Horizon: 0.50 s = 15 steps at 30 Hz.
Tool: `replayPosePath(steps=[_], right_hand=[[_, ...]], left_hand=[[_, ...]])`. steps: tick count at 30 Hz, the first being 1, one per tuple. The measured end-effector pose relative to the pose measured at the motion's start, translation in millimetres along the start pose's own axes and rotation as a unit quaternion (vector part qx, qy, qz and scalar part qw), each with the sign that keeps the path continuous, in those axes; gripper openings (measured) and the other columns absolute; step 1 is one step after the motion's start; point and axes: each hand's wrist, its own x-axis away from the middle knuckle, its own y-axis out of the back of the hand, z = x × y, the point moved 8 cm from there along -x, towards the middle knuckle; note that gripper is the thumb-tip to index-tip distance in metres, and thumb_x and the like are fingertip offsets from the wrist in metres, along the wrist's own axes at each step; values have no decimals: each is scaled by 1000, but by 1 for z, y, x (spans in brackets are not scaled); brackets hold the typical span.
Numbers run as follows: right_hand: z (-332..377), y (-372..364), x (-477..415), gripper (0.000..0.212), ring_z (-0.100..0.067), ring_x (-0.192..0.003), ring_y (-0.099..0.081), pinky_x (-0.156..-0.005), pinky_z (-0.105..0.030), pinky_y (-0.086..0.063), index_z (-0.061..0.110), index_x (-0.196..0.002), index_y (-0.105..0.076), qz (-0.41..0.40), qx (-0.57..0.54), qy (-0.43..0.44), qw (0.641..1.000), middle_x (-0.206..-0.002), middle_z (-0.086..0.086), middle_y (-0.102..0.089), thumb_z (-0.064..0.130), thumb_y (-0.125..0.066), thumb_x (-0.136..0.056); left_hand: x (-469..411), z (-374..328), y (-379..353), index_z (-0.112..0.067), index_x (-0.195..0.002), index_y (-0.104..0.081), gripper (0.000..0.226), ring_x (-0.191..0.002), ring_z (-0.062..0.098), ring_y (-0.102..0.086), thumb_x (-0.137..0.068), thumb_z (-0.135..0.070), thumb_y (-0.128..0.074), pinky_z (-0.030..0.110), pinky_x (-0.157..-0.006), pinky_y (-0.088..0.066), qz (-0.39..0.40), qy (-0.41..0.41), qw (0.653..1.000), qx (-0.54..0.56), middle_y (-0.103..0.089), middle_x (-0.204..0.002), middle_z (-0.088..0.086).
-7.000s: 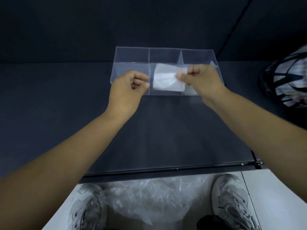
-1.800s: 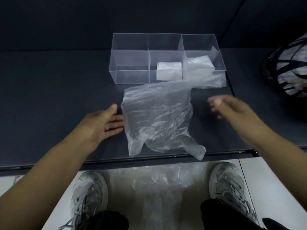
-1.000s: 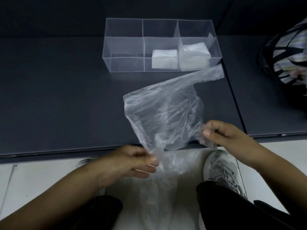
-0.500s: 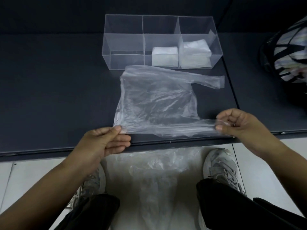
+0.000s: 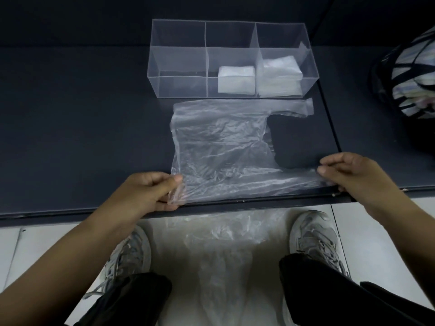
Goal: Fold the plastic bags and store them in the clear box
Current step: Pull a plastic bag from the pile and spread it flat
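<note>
- Along the near edge of the table [image 5: 82, 118], my hands are well apart, each clamped on the plastic bag [image 5: 221, 147].
- My left hand [image 5: 150, 191] pinches the bag's near left corner between thumb and curled fingers. My right hand [image 5: 346, 172] pinches the end of the near handle.
- Big change from a second ago: the bag was up in the air then, bunched and twisted. Now it lies spread on the table, body to the left, both handles running right.
- In the last half second it has flattened further. The near edge is drawn straighter between my two pinches, and the far handle lies just in front of the clear box [image 5: 181, 60].
- That box holds a folded bag [image 5: 236, 80] in its middle compartment, where I was setting it seven seconds ago, and a stack [image 5: 279, 76] in the right one. The left compartment looks bare.
- So the spreading looks done, and I judge the first fold comes next, probably this near edge carried over towards the far one.
- Wrinkles still cross the middle, so the film may trap air when it doubles.
- More loose bags [image 5: 223, 243] wait on the floor between my shoes.
</note>
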Motion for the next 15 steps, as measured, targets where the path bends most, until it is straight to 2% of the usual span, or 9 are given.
replayPosePath(steps=[2, 5, 7, 9, 10, 12, 14, 15], right_hand=[[-1, 0, 1, 12, 0, -53, -59, -61, -27, -43, 23, -90, -66, -4, 22, -2, 1000, -68, 3, -71, 17, -73, -82], [-4, 6, 5, 12, -6, -51, -59, -59, -28, -49, 21, -86, -67, -29, 47, -21, 998, -65, -3, -69, 15, -76, -79], [-5, 7, 7, 10, -7, -48, -58, -56, -26, -45, 19, -82, -67, -37, 77, -34, 996, -60, 0, -68, 15, -76, -79], [0, 9, 10, 10, -12, -56, -58, -58, -28, -41, 20, -77, -65, -63, 156, -31, 985, -59, 2, -64, 16, -74, -81], [7, 11, 11, 10, -16, -62, -57, -62, -29, -40, 20, -77, -64, -85, 213, -20, 973, -64, 4, -63, 18, -72, -82], [31, 12, 14, 7, -29, -78, -57, -70, -34, -43, 16, -86, -65, -148, 294, 25, 944, -81, -4, -62, 18, -71, -82], [65, -2, 15, 19, -40, -96, -54, -85, -41, -44, 9, -99, -66, -187, 302, 119, 927, -102, -17, -57, 16, -70, -81], [85, -17, 16, 24, -42, -103, -52, -92, -41, -41, 7, -104, -66, -181, 300, 175, 920, -110, -20, -55, 16, -69, -82]], left_hand=[[-2, 1, -3, -7, -85, -74, 33, -71, 23, -73, -65, -33, -74, 21, -56, -55, -13, 10, 1000, 9, -73, -77, 11], [-2, 11, 0, -4, -88, -70, 23, -69, 25, -73, -78, -25, -71, 20, -50, -54, -36, 39, 998, 29, -73, -75, 14], [0, 18, 4, -2, -88, -69, 20, -71, 28, -73, -83, -22, -68, 21, -50, -55, -42, 55, 996, 47, -73, -77, 17], [3, 21, 6, -2, -86, -71, 21, -72, 30, -73, -83, -23, -69, 23, -52, -55, -17, 63, 997, 29, -73, -80, 18], [5, 20, 6, -4, -83, -73, 23, -74, 31, -73, -79, -27, -70, 25, -53, -56, 8, 63, 998, 6, -73, -79, 16], [8, 14, 5, -12, -80, -77, 29, -75, 28, -73, -70, -39, -73, 25, -56, -56, 45, 57, 997, -38, -74, -78, 11], [2, 3, 11, -15, -83, -77, 35, -72, 22, -73, -63, -44, -74, 25, -57, -57, 27, 38, 998, -48, -74, -77, 7], [-3, -2, 14, -15, -84, -76, 34, -69, 20, -72, -63, -43, -74, 26, -57, -57, 5, 26, 999, -43, -74, -76, 7]])
